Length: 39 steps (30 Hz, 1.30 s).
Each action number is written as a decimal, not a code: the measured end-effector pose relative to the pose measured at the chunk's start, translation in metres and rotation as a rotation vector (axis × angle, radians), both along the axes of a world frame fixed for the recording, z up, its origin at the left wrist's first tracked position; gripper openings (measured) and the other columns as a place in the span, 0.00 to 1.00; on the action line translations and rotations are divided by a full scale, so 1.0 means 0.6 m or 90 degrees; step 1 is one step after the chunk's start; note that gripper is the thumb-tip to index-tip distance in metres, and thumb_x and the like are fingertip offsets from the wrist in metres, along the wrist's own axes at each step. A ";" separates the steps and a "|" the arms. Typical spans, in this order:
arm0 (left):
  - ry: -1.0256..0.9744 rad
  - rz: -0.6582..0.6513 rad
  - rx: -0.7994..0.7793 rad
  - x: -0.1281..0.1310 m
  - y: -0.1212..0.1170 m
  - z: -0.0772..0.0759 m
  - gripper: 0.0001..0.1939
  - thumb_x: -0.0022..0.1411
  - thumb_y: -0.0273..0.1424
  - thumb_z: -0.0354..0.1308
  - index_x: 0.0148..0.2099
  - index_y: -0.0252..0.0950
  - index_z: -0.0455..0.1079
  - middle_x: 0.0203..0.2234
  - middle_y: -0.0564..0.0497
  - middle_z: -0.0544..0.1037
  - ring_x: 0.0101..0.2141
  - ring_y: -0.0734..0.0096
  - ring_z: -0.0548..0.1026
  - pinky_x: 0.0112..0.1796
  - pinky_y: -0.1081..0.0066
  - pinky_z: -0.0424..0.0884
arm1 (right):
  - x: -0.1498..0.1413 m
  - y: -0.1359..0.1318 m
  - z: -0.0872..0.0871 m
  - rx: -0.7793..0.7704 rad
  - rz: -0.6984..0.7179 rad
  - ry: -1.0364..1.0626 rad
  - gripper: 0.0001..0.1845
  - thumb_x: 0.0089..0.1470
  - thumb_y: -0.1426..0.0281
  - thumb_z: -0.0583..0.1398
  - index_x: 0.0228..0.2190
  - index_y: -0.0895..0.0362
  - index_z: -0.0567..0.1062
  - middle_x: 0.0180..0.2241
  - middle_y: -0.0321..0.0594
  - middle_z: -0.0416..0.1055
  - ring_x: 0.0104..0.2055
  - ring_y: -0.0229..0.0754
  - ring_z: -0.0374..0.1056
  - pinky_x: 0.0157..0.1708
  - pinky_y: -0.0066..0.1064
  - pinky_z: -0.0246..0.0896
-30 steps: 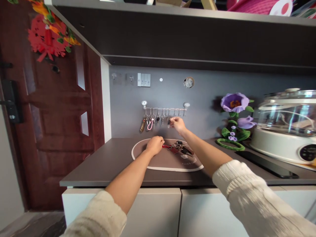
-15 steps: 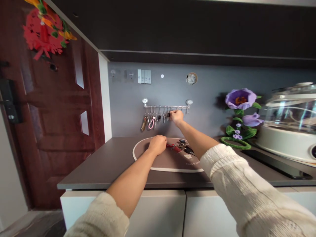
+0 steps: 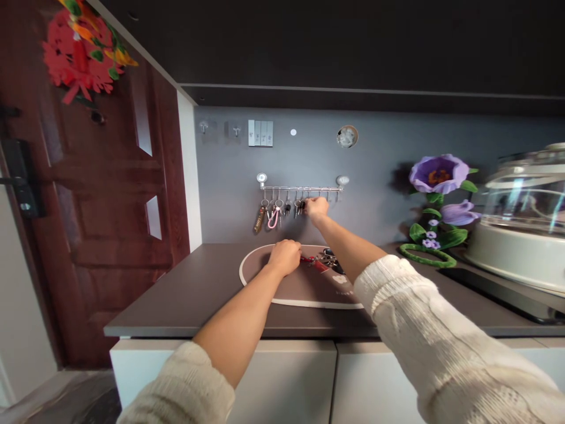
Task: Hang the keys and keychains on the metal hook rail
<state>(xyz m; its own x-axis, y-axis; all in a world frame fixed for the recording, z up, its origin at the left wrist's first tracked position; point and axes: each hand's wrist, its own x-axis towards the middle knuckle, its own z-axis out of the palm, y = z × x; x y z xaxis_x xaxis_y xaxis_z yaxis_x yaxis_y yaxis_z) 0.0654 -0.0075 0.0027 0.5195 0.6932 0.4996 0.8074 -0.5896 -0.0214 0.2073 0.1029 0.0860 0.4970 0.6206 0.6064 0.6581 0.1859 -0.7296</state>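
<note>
My right hand [image 3: 316, 207] is raised to a metal hook rail [image 3: 301, 189] on the wall. Its fingers pinch at a dark-headed key [image 3: 302, 206] beneath one of the hooks. To its left hang several keys, a brown key tag [image 3: 259, 218] and a pink strap [image 3: 274, 217]. Lower down, my left hand [image 3: 286, 257] rests over the brown mat [image 3: 260, 277] with its fingers curled; what they hold, if anything, is hidden. Right beside those fingertips lies a bunch of keys [image 3: 329, 259] with a red tag [image 3: 320, 266], partly behind my right forearm.
A purple plush flower [image 3: 439, 174] stands on the counter [image 3: 185, 294] at right, with a black phone-like slab [image 3: 498, 294] and a clear-domed appliance [image 3: 521, 241] near it. A dark cabinet [image 3: 335, 47] overhangs the wall. The brown door [image 3: 110, 235] is at left.
Both hands stay in nearly the same places, the right at the rail and the left over the mat. The whole view has shifted slightly.
</note>
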 end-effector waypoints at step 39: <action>-0.030 0.006 -0.008 -0.010 0.000 -0.001 0.16 0.61 0.34 0.44 0.37 0.37 0.73 0.36 0.46 0.76 0.39 0.66 0.72 0.40 0.70 0.64 | 0.033 -0.123 -0.073 -0.020 0.244 0.167 0.07 0.48 0.70 0.57 0.25 0.61 0.72 0.26 0.42 0.74 0.25 0.33 0.67 0.30 0.25 0.63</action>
<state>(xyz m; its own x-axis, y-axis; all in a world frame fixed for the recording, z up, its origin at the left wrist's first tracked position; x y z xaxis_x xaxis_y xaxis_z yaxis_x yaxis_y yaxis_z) 0.0596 -0.0077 0.0024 0.4885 0.7046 0.5147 0.8130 -0.5817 0.0248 0.2270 0.0290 0.0423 0.3631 0.8052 0.4689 0.3384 0.3549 -0.8715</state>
